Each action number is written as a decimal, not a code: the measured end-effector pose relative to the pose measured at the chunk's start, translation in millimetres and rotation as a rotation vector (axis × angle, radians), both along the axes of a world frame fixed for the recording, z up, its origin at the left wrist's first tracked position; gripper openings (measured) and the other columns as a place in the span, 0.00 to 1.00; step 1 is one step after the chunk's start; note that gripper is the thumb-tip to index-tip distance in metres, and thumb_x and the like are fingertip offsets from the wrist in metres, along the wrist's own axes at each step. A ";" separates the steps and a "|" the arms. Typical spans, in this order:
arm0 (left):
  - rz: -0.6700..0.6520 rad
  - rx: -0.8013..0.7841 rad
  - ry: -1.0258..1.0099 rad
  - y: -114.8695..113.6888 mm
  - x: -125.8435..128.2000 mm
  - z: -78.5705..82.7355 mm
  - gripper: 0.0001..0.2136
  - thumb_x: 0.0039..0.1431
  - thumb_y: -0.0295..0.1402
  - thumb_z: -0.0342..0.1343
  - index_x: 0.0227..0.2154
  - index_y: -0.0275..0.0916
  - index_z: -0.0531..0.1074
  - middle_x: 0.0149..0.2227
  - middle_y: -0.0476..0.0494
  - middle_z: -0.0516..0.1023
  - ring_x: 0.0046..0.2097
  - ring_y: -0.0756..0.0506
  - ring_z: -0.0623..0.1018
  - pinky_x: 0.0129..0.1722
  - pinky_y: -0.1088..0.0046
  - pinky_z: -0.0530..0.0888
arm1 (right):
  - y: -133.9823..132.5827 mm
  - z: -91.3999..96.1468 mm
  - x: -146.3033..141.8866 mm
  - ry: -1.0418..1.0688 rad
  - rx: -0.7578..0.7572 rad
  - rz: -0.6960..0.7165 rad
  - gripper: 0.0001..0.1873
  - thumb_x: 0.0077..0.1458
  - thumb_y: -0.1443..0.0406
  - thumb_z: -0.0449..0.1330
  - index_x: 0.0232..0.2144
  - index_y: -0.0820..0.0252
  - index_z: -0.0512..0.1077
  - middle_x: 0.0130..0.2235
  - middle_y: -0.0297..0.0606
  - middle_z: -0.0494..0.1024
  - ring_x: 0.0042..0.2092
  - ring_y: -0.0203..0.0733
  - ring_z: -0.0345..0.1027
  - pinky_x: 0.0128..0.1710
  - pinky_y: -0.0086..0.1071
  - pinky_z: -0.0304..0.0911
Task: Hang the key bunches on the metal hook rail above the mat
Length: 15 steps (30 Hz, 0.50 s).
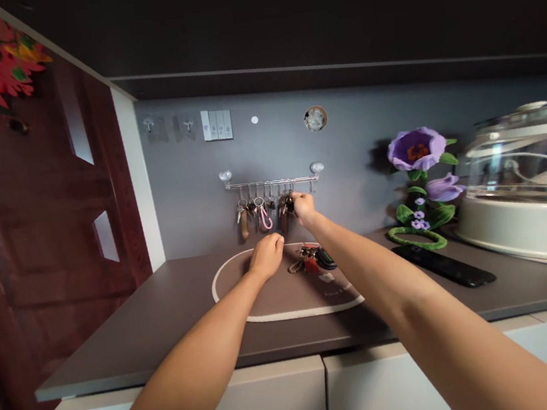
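Note:
My right hand [304, 207] is raised to the right part of a hook rail [271, 183] on the grey wall, its fingers closed on a bunch of keys [283, 205]. To its left, more keys hang from the hooks, among them a ring with a brown fob [244, 223] and a pink carabiner [266, 218]. My left hand [267, 256] is lower, closed, over the brown oval mat [276, 302]; whatever its fingers may hold is hidden. Beside it on the mat lies a key bunch with a red tag [311, 265] and a black fob [325, 258].
A black phone [445, 265] lies on the counter [132, 318] at the right. Behind it stands a purple felt flower [417, 149] with a green base. A white appliance with a clear cover [512, 220] is at far right. A dark cabinet [279, 16] overhangs the counter.

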State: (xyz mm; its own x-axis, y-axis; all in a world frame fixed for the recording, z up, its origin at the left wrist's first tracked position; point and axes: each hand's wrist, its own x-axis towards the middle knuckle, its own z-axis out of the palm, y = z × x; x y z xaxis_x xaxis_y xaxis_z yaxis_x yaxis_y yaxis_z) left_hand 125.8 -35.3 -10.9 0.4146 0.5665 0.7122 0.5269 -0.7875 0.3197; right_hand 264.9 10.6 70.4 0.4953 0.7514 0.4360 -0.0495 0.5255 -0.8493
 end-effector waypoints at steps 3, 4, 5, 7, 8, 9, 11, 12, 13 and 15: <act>0.003 -0.001 0.007 0.1 -1.0 0.0 0.13 0.59 0.31 0.39 0.27 0.37 0.68 0.30 0.44 0.72 0.35 0.47 0.70 0.37 0.72 0.63 | -2.0 -2.6 1.7 -0.012 -0.001 0.009 0.10 0.44 0.67 0.52 0.15 0.59 0.57 0.14 0.28 0.60 0.18 0.30 0.53 0.19 0.25 0.55; 0.001 0.001 0.009 0.2 -1.3 -0.1 0.13 0.59 0.31 0.39 0.27 0.37 0.68 0.29 0.44 0.72 0.35 0.47 0.70 0.36 0.72 0.63 | -3.3 -3.5 2.1 -0.016 -0.001 0.018 0.10 0.44 0.67 0.52 0.15 0.59 0.56 0.14 0.27 0.60 0.18 0.29 0.52 0.18 0.25 0.54; -0.001 0.004 0.011 0.2 -1.6 -0.2 0.13 0.59 0.31 0.39 0.27 0.37 0.67 0.29 0.44 0.72 0.34 0.47 0.70 0.36 0.72 0.63 | -4.7 -4.4 2.5 -0.020 0.000 0.030 0.10 0.44 0.68 0.52 0.14 0.59 0.56 0.14 0.27 0.59 0.18 0.29 0.52 0.18 0.25 0.53; -0.007 0.005 0.011 0.2 -1.9 -0.2 0.13 0.60 0.32 0.39 0.27 0.37 0.67 0.29 0.44 0.72 0.34 0.47 0.70 0.36 0.72 0.63 | -6.9 -6.2 3.4 -0.024 -0.003 0.043 0.11 0.44 0.68 0.52 0.14 0.59 0.56 0.14 0.27 0.59 0.18 0.28 0.51 0.17 0.25 0.51; -0.009 0.002 0.011 0.2 -2.0 -0.1 0.13 0.60 0.32 0.39 0.27 0.37 0.67 0.29 0.44 0.72 0.34 0.47 0.70 0.36 0.72 0.63 | -7.5 -7.1 4.0 -0.027 -0.005 0.047 0.11 0.43 0.67 0.52 0.14 0.59 0.56 0.15 0.27 0.59 0.18 0.28 0.51 0.17 0.24 0.51; -0.009 -0.003 0.011 0.1 -2.1 0.0 0.13 0.60 0.31 0.39 0.27 0.37 0.67 0.29 0.44 0.72 0.34 0.47 0.70 0.36 0.72 0.63 | -7.7 -7.9 4.7 -0.029 -0.009 0.050 0.10 0.43 0.67 0.53 0.14 0.60 0.57 0.15 0.27 0.59 0.18 0.28 0.52 0.17 0.24 0.51; -0.005 -0.016 0.013 -0.1 -2.1 0.3 0.13 0.59 0.31 0.39 0.27 0.37 0.67 0.29 0.44 0.72 0.34 0.47 0.69 0.36 0.72 0.63 | -7.0 -9.4 6.4 -0.026 -0.014 0.056 0.09 0.44 0.66 0.53 0.15 0.60 0.59 0.16 0.27 0.61 0.18 0.28 0.53 0.18 0.24 0.52; -0.003 -0.022 0.015 -0.2 -2.1 0.4 0.13 0.59 0.31 0.39 0.27 0.37 0.68 0.29 0.44 0.72 0.34 0.47 0.69 0.36 0.72 0.63 | -6.3 -10.1 7.4 -0.023 -0.014 0.056 0.09 0.44 0.66 0.53 0.16 0.60 0.60 0.16 0.27 0.61 0.18 0.28 0.53 0.19 0.25 0.52; -0.002 -0.026 0.015 -0.1 -2.1 0.5 0.13 0.59 0.31 0.39 0.27 0.37 0.68 0.29 0.44 0.72 0.34 0.47 0.69 0.36 0.71 0.63 | -5.5 -10.6 8.4 -0.023 -0.012 0.051 0.09 0.45 0.65 0.52 0.16 0.60 0.60 0.16 0.27 0.62 0.19 0.28 0.54 0.19 0.25 0.53; -0.003 -0.032 0.015 0.2 -2.1 0.2 0.13 0.59 0.31 0.39 0.27 0.37 0.68 0.29 0.44 0.72 0.34 0.47 0.69 0.37 0.71 0.63 | -4.2 -11.7 10.4 -0.032 -0.007 0.027 0.09 0.45 0.65 0.53 0.17 0.61 0.61 0.16 0.27 0.62 0.19 0.28 0.53 0.19 0.25 0.52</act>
State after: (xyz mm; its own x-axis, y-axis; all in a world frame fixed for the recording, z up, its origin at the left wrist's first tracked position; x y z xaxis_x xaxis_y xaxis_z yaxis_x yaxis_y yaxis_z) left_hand 123.7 -35.2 -10.7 0.4267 0.5876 0.6875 0.5291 -0.7787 0.3372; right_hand 275.3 6.3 58.7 0.4612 0.7673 0.4456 -0.0365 0.5182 -0.8545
